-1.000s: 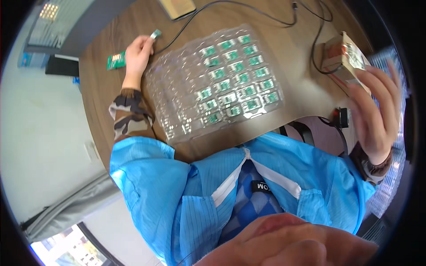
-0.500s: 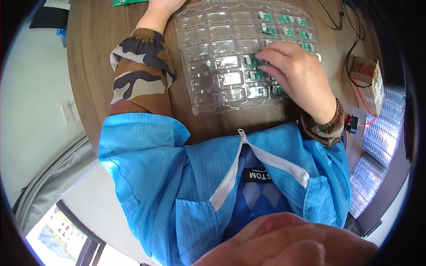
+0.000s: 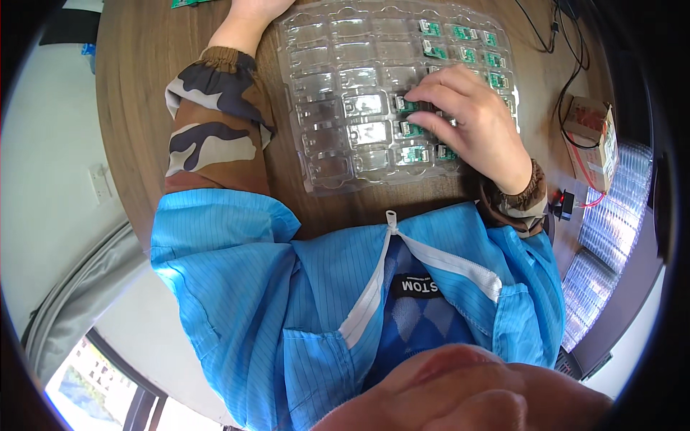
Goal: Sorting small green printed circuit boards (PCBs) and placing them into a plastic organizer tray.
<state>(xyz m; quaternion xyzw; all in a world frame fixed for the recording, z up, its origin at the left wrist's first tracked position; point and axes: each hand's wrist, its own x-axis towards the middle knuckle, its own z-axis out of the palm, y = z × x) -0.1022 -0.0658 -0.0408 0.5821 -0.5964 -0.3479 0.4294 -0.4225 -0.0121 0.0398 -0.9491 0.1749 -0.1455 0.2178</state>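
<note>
A clear plastic tray (image 3: 305,129) with rows of pockets lies on the table. Small green circuit boards (image 3: 414,154) with pale connectors sit in several pockets on its right side. Over that side is my right hand (image 3: 471,118), thumb and index finger apart beside a board (image 3: 405,105) in a pocket. Some pockets are hidden beneath this hand. At the upper edge only the wrist and back of my left hand (image 3: 260,7) show, near the tray's far left corner; its fingers are out of view. Close to it is part of a green circuit panel (image 3: 188,3).
Black cables (image 3: 564,72) run along the right of the wooden table (image 3: 144,93). A small cardboard box (image 3: 593,133) stands there, with a black device (image 3: 566,205) showing a red light and red wire nearer me. A curtain (image 3: 86,280) hangs at the left.
My right hand has shifted slightly left over the tray, and its thumb and index finger are wider apart. The whole scene has moved a little with the head. My left hand stays at the upper edge.
</note>
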